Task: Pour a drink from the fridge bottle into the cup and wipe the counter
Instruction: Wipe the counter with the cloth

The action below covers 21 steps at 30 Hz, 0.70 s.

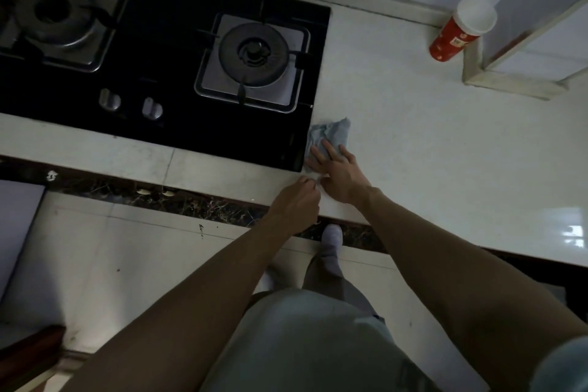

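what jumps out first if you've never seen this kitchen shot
The right hand pressed flat on a crumpled blue-grey cloth at the corner of the black glass gas hob, left hand curled beside it. Far right, a red paper cup stands by the wall.

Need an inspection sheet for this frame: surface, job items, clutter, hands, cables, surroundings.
Surface: white stone counter, no spill visible.
Job's things: crumpled grey-blue cloth on the counter at the hob's right edge; red paper cup with white inside upright by the back wall, contents not visible; bottle nothing seen.
Clutter: nothing seen.
Grippers: right hand flat, fingers spread on the cloth; left hand curled at the counter edge, hold unclear.
Cables: nothing seen.
Surroundings: black glass two-burner gas hob, tiled wall, white floor.
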Available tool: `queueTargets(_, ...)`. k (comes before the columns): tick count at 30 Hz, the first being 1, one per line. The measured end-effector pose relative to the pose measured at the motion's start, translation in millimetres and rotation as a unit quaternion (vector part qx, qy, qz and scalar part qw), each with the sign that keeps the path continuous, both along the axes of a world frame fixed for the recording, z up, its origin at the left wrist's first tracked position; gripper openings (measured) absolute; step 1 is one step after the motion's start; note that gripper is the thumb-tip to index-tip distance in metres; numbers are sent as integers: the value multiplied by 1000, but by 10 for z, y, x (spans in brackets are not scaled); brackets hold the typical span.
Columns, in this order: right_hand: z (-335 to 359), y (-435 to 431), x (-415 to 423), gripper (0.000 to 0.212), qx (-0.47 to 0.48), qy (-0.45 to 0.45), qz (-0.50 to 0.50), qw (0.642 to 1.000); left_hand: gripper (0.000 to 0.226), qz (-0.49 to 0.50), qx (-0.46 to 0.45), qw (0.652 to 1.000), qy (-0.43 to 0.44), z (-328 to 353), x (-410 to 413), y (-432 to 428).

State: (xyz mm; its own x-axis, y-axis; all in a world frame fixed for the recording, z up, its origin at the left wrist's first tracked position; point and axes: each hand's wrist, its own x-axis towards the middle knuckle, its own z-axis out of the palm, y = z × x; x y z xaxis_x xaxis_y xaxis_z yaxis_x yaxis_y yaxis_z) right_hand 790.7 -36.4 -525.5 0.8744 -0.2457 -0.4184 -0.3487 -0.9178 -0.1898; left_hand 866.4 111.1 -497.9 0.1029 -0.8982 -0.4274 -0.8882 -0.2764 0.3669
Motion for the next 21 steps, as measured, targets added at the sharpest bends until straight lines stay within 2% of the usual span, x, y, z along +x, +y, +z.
queueTargets(6, -17, -540, 353, 67, -7, -8, -5, 1000, 42, 52, -36, 997, -33, 11, -29, -403)
queueTargets(10, -28, -981, 627, 69, -12, -26, -7, 1000, 54, 62, -60, 992, -93, 51, 82, -770)
queueTargets(13, -82, -1379, 871, 67, -26, -41, -8, 999, 65, 66, -23, 993, -92, 27, 198, -1150)
queueTargets(18, -83, -2012, 1294, 68, -42, -30, 6, 999, 68, 101, 31, 990, -95, -84, 315, -1699)
queueTargets(21, -99, -2287, 1484, 67, -34, -29, 0, 999, 77, 74, 84, 987, -116, -98, 301, -1837)
